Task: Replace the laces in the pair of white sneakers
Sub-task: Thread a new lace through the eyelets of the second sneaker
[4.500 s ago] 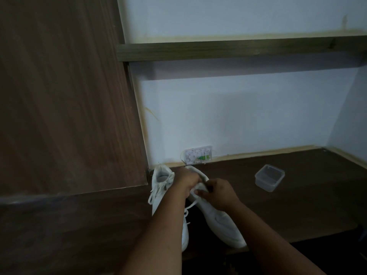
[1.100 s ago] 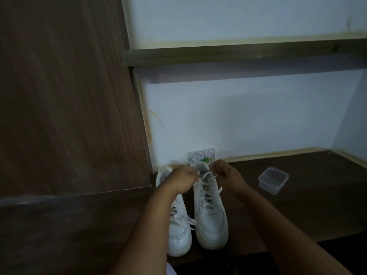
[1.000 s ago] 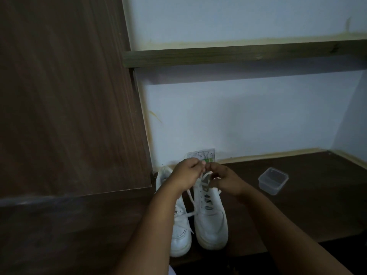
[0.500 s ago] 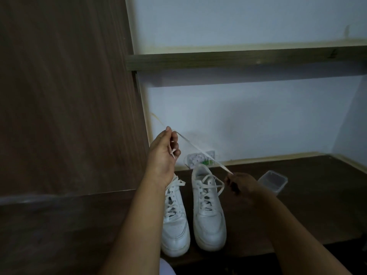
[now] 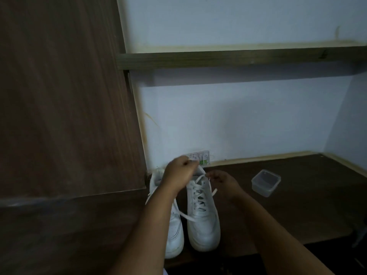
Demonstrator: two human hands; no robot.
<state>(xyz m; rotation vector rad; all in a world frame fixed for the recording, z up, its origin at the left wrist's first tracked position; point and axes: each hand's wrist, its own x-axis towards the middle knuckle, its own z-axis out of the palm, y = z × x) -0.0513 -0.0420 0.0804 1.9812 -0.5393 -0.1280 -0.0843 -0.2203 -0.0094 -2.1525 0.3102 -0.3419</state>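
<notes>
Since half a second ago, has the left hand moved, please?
Yes: the left hand has dropped from beside the wall socket to the right sneaker's collar.

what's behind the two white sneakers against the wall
A small white wall plate with a green spot sits behind the sneakers, low on the wall. The left hand covers its lower left part.

A dark wooden table (image 5: 297, 215) is seen running to the wall. A small clear plastic container (image 5: 265, 182), lidded and square, is set on it, well apart from the wall. A dark wood panel (image 5: 59, 96) is seen at the left. A wooden shelf (image 5: 238, 57) is fixed across the pale wall (image 5: 238, 120). A white socket plate (image 5: 199, 157) with a green mark is mounted low on the wall, just above the table.
</notes>
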